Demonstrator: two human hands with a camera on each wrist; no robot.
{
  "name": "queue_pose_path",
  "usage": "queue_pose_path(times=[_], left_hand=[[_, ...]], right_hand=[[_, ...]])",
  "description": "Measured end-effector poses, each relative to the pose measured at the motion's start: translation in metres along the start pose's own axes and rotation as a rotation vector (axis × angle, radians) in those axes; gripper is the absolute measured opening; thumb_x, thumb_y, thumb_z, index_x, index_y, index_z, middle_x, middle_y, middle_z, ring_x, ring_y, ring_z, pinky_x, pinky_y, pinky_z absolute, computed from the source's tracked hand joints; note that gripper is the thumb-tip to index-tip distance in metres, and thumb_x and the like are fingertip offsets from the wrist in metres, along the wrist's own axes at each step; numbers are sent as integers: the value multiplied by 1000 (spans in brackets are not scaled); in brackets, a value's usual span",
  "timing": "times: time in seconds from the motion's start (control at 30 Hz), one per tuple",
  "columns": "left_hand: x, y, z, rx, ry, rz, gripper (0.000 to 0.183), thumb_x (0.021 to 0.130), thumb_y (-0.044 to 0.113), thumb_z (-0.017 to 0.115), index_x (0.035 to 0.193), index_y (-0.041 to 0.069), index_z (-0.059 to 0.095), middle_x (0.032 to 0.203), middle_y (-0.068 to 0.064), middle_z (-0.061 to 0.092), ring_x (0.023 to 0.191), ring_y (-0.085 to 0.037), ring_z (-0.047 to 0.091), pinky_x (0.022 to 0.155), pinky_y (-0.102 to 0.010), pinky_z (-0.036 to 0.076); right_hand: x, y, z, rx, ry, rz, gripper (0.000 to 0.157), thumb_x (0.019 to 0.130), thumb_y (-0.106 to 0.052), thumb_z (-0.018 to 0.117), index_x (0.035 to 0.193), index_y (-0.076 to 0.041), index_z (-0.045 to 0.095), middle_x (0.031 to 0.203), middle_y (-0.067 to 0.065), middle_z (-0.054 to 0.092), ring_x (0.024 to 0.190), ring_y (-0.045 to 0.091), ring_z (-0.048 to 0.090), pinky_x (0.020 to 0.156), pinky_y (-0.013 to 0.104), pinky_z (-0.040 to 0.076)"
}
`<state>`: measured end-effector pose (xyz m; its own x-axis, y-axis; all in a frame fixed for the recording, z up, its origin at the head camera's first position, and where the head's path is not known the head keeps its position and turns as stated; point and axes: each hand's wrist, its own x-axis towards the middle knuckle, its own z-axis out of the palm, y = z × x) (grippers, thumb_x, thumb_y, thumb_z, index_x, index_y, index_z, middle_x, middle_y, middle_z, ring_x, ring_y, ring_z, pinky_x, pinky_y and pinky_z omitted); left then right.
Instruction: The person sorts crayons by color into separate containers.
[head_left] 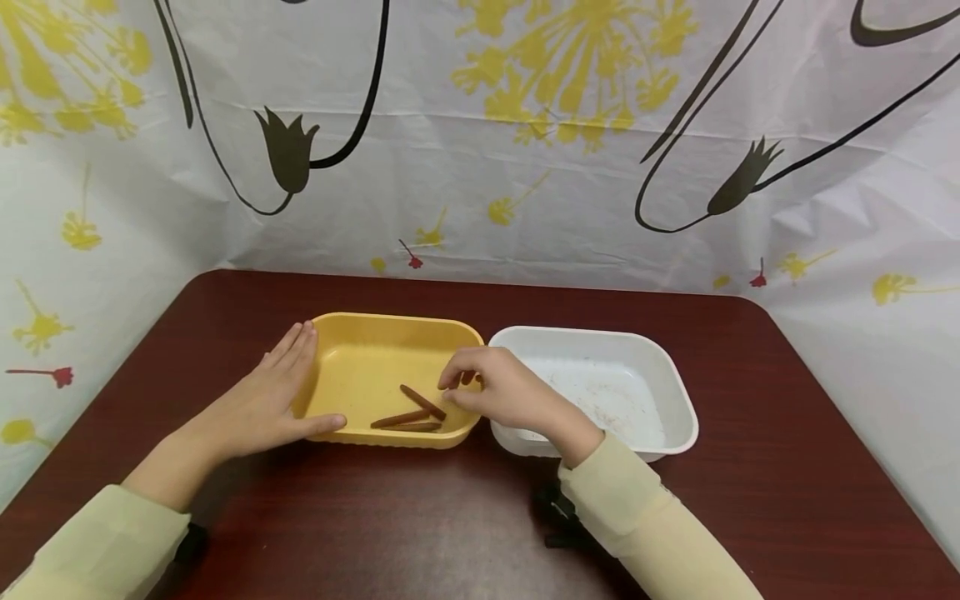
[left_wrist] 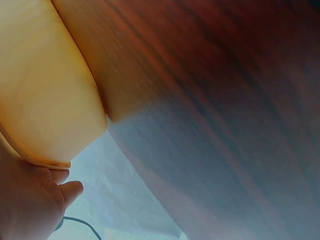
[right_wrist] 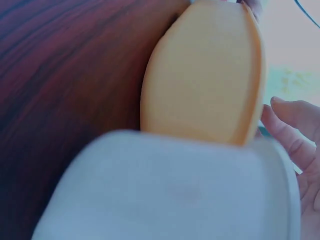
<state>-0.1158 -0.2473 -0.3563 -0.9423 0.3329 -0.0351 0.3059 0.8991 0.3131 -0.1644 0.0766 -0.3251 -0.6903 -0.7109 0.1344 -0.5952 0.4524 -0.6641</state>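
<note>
A yellow tray (head_left: 360, 333) stands on the table with three slim brown sticks (head_left: 422, 402) lying in its front right part; they look like cinnamon sticks. Against the tray's left end rests my left hand (head_left: 262, 404), fingers straight and thumb over the front rim. In the left wrist view, part of that hand (left_wrist: 30, 200) touches the rim. Over the tray's right end hovers my right hand (head_left: 506, 392), its fingers loosely bent, with nothing visible in them. The right wrist view shows its thumb and fingers (right_wrist: 295, 117) apart, beside the tray's outer wall.
To the right, a white tray (head_left: 671, 392) holds fine brown crumbs (head_left: 607, 404) and sits close to the yellow one. Both stand on a dark red-brown table (head_left: 420, 517). A patterned white sheet (head_left: 450, 183) hangs behind and at both sides.
</note>
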Motion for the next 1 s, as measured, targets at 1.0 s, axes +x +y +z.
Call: queue_pose_path(times=[1.0], left_hand=[[0,1,0,-3,-5,-6,118,85,69,61,157,-4,2,167,-16,-8,155,-37,-2,117,-67,20]], right_hand=[[-122,43,-83,-193,325,201,27,96,-19,66,123,-17,66,117,1,70,112,14,61,97,52,52]])
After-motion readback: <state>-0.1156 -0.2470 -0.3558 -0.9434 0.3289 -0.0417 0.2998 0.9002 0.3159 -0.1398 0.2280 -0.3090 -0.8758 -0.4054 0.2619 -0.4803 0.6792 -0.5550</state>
